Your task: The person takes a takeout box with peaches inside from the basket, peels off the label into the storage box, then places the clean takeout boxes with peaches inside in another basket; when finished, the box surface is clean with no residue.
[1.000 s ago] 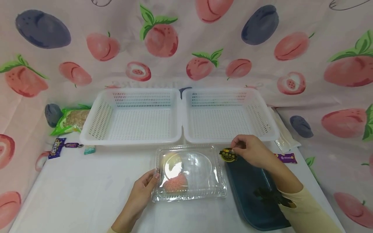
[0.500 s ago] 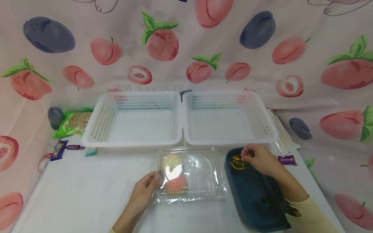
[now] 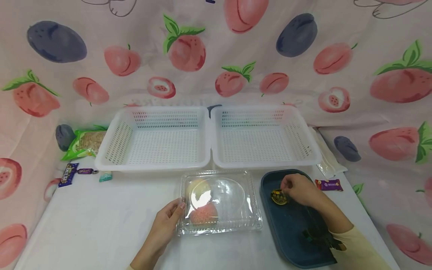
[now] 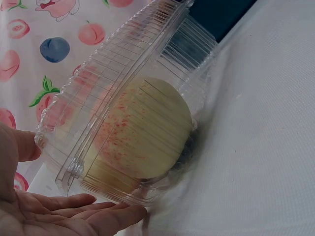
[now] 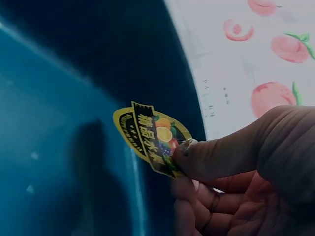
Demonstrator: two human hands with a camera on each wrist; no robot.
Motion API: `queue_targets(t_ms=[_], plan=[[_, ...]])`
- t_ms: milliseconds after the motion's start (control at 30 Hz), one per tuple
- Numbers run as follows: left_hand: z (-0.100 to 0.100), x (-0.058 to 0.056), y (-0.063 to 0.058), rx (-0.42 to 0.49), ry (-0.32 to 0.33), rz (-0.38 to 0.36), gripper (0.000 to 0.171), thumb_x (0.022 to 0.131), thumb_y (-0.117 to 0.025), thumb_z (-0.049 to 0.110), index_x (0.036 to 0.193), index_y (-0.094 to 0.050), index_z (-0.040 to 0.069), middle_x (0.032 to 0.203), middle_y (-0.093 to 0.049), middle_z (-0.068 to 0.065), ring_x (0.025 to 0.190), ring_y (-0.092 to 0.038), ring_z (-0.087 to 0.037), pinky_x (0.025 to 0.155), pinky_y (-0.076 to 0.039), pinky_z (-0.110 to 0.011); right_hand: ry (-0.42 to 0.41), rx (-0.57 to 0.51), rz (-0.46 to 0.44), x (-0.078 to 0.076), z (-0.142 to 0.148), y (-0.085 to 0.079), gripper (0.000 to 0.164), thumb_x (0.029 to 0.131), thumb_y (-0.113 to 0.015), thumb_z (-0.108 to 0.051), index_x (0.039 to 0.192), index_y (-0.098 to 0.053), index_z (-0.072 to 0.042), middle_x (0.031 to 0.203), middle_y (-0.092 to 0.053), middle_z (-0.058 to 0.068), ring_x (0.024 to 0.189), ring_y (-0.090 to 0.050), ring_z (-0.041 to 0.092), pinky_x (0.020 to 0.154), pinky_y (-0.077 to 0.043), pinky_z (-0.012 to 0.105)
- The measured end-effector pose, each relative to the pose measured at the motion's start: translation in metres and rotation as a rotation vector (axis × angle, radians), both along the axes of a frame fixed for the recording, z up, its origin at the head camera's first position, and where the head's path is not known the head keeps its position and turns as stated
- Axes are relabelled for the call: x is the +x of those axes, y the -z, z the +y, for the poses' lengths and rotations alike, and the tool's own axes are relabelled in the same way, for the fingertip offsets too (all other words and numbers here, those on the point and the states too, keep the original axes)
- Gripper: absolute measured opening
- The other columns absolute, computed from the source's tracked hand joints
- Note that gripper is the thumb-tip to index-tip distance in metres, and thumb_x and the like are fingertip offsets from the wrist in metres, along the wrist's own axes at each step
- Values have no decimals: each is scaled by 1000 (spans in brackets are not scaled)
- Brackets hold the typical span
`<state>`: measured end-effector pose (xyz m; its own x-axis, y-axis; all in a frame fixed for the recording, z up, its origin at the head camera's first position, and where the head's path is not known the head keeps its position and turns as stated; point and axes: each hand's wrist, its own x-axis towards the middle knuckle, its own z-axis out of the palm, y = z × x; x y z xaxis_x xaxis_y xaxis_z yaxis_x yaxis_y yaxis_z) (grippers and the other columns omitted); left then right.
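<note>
A black-and-gold label (image 3: 277, 197) is hanging over the blue tray (image 3: 288, 232), its edge being pinched by the right hand (image 3: 301, 190). Well apart, the left hand (image 3: 165, 221) is gripping the left edge of a clear container (image 3: 233, 198). Beyond, two white baskets (image 3: 155, 167) are standing.

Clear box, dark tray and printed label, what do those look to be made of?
Clear box: likely thin, glossy plastic, transparent and ribbed, with sharp glare. Dark tray: soft reflections suggest smooth plastic, though coated metal is possible. Printed label: thin, smooth sheet, paper or film; I can't tell which.
</note>
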<state>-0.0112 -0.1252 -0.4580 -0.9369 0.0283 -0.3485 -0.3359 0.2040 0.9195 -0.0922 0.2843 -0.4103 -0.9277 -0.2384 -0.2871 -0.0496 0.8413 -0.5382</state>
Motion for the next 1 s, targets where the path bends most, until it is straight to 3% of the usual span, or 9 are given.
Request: queue_targets(t_ms=[267,500,733,1000], plan=[[-1,-1,0,-1,-3,5,61,111,-52,33,150,-42,-14,149,-53,-32,142,-50,-47,113,-46,-55,-43,57,-90,-2,1,12,11,89,-63,4,82,-65,-5,75,-62,3,68,-55,17,58,-46,31],[-1,-1,-1,-3,0,-5,61,111,-51,34,151,-42,-13,149,-53,-32,141,-51,-47,114,-45,-56,-74,187,-134,-1,-4,24,18,87,-63,8,77,-64,-7,73,-60,3,66,-56,16,56,-46,29],[0,0,-2,-3,-1,-16,63,111,-52,35,151,-42,-12,148,-54,-32,141,-51,-47,113,-47,-55,-51,203,-137,2,-6,26,16,88,-64,8,79,-63,-6,73,-60,4,65,-57,18,56,-50,29],[-1,0,-1,4,1,-5,63,111,-52,34,151,-42,-13,149,-53,-32,140,-52,-47,113,-46,-55,-56,299,-85,6,-14,27,9,90,-67,3,85,-63,-3,76,-59,6,67,-57,19,58,-55,34]])
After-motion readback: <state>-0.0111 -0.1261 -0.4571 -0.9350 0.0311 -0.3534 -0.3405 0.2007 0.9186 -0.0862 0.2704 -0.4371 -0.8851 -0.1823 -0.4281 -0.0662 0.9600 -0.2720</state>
